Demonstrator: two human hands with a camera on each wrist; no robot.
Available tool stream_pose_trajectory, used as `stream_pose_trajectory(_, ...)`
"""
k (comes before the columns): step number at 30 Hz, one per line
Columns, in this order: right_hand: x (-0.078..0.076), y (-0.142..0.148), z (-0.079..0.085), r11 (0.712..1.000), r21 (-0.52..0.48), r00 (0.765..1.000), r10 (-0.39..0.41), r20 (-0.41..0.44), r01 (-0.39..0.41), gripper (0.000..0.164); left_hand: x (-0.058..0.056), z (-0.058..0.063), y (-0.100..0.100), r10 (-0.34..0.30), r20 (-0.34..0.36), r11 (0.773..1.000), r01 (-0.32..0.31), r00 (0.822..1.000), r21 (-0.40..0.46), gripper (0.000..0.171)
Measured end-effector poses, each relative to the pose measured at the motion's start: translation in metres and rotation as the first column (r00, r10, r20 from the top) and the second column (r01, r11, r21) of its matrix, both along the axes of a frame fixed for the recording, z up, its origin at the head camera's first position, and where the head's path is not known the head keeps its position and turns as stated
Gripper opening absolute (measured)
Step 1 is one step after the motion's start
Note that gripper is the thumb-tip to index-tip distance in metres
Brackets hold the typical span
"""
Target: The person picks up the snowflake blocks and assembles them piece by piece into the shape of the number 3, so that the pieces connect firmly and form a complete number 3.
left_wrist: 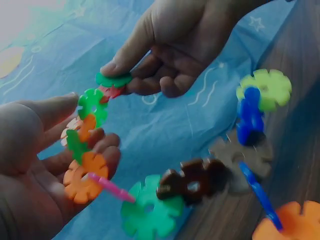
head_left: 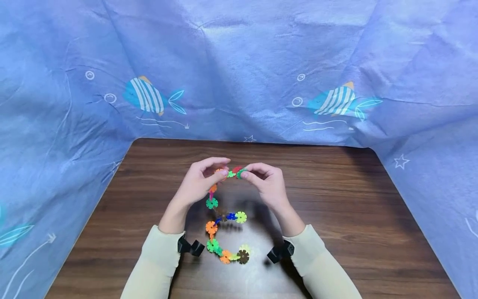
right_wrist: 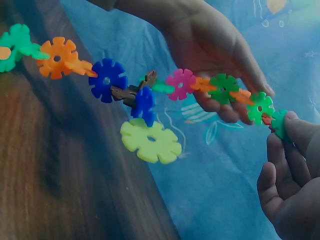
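Observation:
A chain of notched plastic flower discs (head_left: 211, 203) in several colours hangs from both hands and curves down over the table. My left hand (head_left: 198, 180) holds it near the top, thumb and fingers around an orange disc (left_wrist: 82, 182) and its neighbours. At the chain's upper end, my right hand (head_left: 270, 182) pinches a green disc (right_wrist: 280, 125) between thumb and fingers. That disc joins a red one (left_wrist: 111, 92), partly hidden by the fingers. Partway down, brown and blue discs branch to a yellow-green disc (head_left: 241, 217). The lower end curves right to a dark brown disc (head_left: 243, 256).
The dark wooden table (head_left: 336, 199) spreads beneath both arms. A blue cloth (head_left: 239, 83) printed with fish rises behind it and along both sides. A black wrist camera (head_left: 191, 246) sits on the left sleeve, another black camera (head_left: 281, 251) on the right.

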State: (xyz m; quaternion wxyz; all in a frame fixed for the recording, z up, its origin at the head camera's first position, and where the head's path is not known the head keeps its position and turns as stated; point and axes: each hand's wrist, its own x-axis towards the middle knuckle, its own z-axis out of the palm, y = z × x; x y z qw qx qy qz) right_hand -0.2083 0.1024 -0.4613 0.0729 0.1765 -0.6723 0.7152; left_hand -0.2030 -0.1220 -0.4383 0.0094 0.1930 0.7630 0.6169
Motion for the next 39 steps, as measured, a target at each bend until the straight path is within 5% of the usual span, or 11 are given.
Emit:
stream_pose_trajectory(6,0.006,-0.009,-0.002,0.998,0.023,0.999,0.052,-0.012,-0.052,0.009,0.002,0.002,0.001,-0.018,-0.017,1.000,0.018,1.000,-0.009,0.021)
stream_pose_trajectory(10,0.008,-0.013,-0.004,0.998,0.005,0.998,0.059,-0.038,-0.059,0.009,0.005,0.004,0.001,0.033,-0.026,0.999,-0.034,0.999,-0.029,0.013)
stream_pose_trajectory(15,0.006,-0.009,-0.005,1.000,0.000,0.995,-0.031,-0.091,0.031,0.010,0.004,0.003,0.001,0.165,-0.043,0.986,-0.166,0.985,-0.026,0.010)
stream_pose_trajectory(20,0.006,-0.008,-0.007,0.988,0.070,0.982,-0.128,-0.136,0.138,0.011,0.003,0.003,0.000,0.243,-0.037,0.967,-0.238,0.969,0.091,0.015)
stream_pose_trajectory(28,0.001,-0.010,-0.008,0.950,0.173,0.895,-0.171,-0.413,0.261,0.008,0.004,0.005,0.007,0.234,0.008,0.960,-0.232,0.972,0.157,0.015)
stream_pose_trajectory(39,0.000,-0.006,-0.011,0.917,0.219,0.770,-0.132,-0.624,0.334,0.005,0.008,0.001,0.015,0.237,0.000,0.967,-0.236,0.971,0.098,0.015)
